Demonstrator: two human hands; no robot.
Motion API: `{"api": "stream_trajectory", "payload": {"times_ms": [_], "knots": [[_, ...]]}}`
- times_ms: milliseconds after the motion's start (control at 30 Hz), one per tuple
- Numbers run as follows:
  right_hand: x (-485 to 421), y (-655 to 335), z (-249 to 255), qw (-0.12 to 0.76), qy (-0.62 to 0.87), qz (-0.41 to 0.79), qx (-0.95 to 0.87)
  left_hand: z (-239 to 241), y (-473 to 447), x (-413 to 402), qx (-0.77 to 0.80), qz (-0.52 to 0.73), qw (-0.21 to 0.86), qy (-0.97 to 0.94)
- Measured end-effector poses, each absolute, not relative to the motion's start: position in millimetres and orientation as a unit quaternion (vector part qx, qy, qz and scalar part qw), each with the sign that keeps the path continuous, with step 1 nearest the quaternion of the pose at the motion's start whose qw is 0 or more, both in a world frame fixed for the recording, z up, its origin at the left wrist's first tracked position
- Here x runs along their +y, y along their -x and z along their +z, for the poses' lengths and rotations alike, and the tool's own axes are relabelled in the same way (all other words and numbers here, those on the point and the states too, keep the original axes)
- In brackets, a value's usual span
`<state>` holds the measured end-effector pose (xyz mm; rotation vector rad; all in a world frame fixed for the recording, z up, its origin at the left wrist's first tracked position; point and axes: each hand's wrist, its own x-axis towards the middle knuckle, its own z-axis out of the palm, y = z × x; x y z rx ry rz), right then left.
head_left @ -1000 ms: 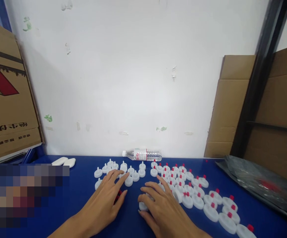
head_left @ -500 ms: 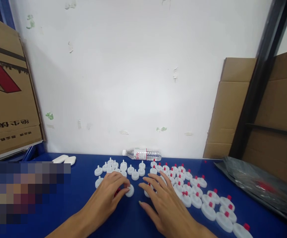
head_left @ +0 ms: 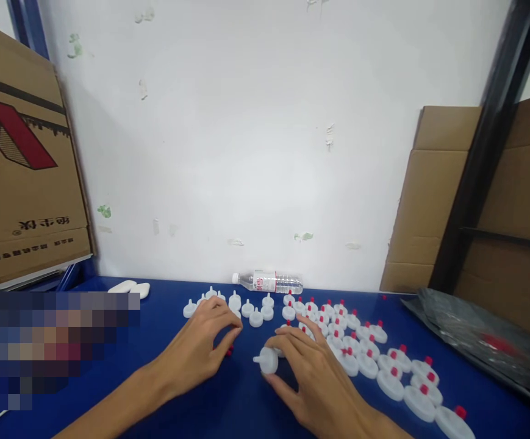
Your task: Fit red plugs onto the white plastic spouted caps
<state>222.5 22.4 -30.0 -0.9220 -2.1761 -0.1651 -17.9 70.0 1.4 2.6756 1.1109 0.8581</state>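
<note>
My right hand (head_left: 313, 372) grips a white plastic cap (head_left: 267, 360) tilted on its side, spout pointing left, just above the blue table (head_left: 155, 341). My left hand (head_left: 203, 350) rests beside it with fingers curled over small red stoppers (head_left: 229, 351), which are mostly hidden under the fingers. Behind my left hand lie several plain white caps (head_left: 255, 317). To the right, rows of white caps fitted with red stoppers (head_left: 388, 381) stretch toward the near right corner.
A clear water bottle (head_left: 269, 281) lies along the white wall. Cardboard boxes (head_left: 22, 183) stand at the left and cardboard sheets (head_left: 429, 201) at the right behind a black post. A dark plastic bag (head_left: 479, 335) covers the table's right side. White objects (head_left: 130, 286) lie far left.
My right hand has lifted one white cap and turned it on its side. My left hand drew back slightly over the red stoppers. The view shifted a little leftward.
</note>
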Motion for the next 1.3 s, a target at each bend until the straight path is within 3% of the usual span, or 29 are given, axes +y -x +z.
{"api": "stream_trajectory", "payload": {"times_ms": [333,1133,1300], "knots": [[21,-220,-36,0.346,0.358,-0.038,-0.866,-3,25,74,0.377,0.176,0.030,-0.909],[20,-220,-39,0.348,0.387,-0.034,-0.853,-9,18,82,0.356,0.273,0.101,-0.888],[19,-222,-38,0.348,0.410,-0.034,-0.843,1,11,73,0.354,0.313,0.205,-0.857]]}}
